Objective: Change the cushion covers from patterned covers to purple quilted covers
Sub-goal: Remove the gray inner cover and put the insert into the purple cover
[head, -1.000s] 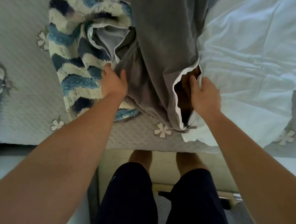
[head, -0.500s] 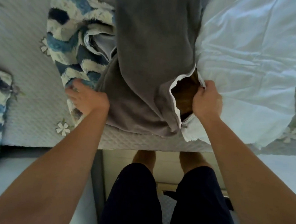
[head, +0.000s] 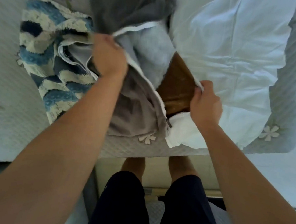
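Head view: both hands, left (head: 109, 58) and right (head: 205, 104), grip grey cover (head: 134, 110) on quilted bed (head: 11, 83).

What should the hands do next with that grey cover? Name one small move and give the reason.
Probably spread the opening wider, then draw it toward the white cushion insert. The left hand and right hand each grip one white-trimmed edge of the grey cover, its brown lining showing, but the insert lies outside, beside the opening.

left hand (head: 109, 57) fisted | right hand (head: 205, 104) pinching (both arms outstretched)
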{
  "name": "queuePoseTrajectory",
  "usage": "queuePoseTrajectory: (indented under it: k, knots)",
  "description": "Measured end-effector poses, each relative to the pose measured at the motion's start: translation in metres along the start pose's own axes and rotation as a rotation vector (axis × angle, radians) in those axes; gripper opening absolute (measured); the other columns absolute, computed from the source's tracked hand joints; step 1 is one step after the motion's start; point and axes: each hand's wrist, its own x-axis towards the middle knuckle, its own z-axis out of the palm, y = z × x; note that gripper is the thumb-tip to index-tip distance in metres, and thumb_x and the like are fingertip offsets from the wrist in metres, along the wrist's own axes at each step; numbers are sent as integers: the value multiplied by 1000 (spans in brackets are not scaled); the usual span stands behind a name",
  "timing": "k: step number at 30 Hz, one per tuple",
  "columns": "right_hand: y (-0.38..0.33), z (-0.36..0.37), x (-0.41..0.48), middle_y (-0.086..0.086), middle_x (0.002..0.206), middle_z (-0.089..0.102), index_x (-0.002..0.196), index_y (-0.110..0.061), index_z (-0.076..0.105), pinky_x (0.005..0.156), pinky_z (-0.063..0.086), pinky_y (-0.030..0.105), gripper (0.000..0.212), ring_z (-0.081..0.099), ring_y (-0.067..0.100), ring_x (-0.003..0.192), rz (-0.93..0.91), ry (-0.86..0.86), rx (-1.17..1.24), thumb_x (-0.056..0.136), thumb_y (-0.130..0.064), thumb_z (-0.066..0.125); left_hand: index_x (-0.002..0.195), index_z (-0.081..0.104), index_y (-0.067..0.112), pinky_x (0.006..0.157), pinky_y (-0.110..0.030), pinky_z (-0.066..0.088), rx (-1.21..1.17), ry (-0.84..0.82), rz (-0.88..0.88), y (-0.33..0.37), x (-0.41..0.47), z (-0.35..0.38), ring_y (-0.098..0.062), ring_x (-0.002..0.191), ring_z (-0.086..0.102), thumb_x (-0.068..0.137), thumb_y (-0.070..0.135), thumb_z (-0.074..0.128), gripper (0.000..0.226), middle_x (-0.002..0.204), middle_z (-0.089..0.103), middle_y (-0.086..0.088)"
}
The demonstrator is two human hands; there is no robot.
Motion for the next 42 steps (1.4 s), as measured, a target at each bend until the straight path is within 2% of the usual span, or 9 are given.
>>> queuePoseTrajectory:
  k: [5, 15, 21, 27, 30, 32, 36, 39, 42]
  knots:
    - [3, -11, 9, -1, 85, 51, 112, -19, 53, 69, 36, 33, 20, 50, 26, 81, 57, -99, -18, 94, -25, 49, 125, 46, -2, 102, -28, 35, 34, 43, -187, -23, 51, -13, -28, 122, 50, 96, 14, 42, 33, 133, 51, -16]
    - [-48, -21, 35, 0, 88, 68, 106, -31, 62, 73, 50, 37, 39, 62, 28, 84, -292, -194, 59, 97, -61, 39, 123, 51, 14, 86, -44, 44, 468, -429, 553, 51, 4, 15, -37, 111, 56, 91, 33, 52, 37, 117, 62, -14]
    - [4, -51, 60, 5, 113, 66, 122, -34, 62, 77, 45, 33, 31, 61, 32, 106, 6, -83, -79, 95, -42, 49, 123, 54, 7, 83, -17, 36, -90, -29, -65, 94, 56, 6, -15, 115, 56, 101, 23, 43, 29, 124, 60, -4]
    - [12, -96, 121, 9, 149, 33, 143, -25, 44, 113, 24, 40, 88, 33, 27, 138, 31, 324, 111, 76, -81, 52, 129, 48, 7, 95, -31, 36, 69, 8, 387, 106, 17, 30, -31, 120, 48, 82, 28, 58, 53, 129, 49, -14]
    - [26, -111, 155, 18, 163, 4, 157, -17, 6, 120, 4, 48, 136, 4, 32, 151, 371, 225, 104, 56, -93, 56, 122, 57, 4, 92, -40, 44, -57, -20, 787, 112, -30, 43, -31, 108, 54, 83, 25, 61, 44, 116, 56, -16]
    - [41, -110, 163, 16, 160, 22, 157, -13, 3, 122, 11, 47, 155, 18, 31, 149, 483, 94, 226, 41, -94, 65, 121, 58, 3, 91, -40, 48, -171, -269, 823, 112, -57, 57, -27, 105, 57, 91, 28, 59, 39, 114, 56, -14]
    - [68, -117, 156, -1, 113, 72, 124, -15, 65, 74, 54, 21, 92, 69, 10, 94, 383, -49, 569, 48, -61, 90, 150, 29, 12, 118, -36, 25, 30, -662, 628, 111, -88, 88, -23, 144, 25, 97, 50, 48, 69, 156, 27, -10]
    - [80, -147, 145, -5, 94, 71, 111, -17, 68, 52, 50, 15, 57, 66, 7, 73, 262, -118, 577, 63, -36, 92, 154, 20, 14, 117, -40, 23, 134, -663, 669, 116, -98, 102, -30, 147, 15, 98, 41, 48, 68, 161, 11, -14]
    - [115, -188, 135, -5, 83, 67, 104, -19, 66, 55, 50, 19, 51, 61, 8, 64, 260, -45, 514, 62, -33, 92, 154, 16, 16, 118, -48, 21, 281, -659, 655, 121, -99, 113, -33, 149, 6, 99, 32, 44, 64, 162, 3, -15]
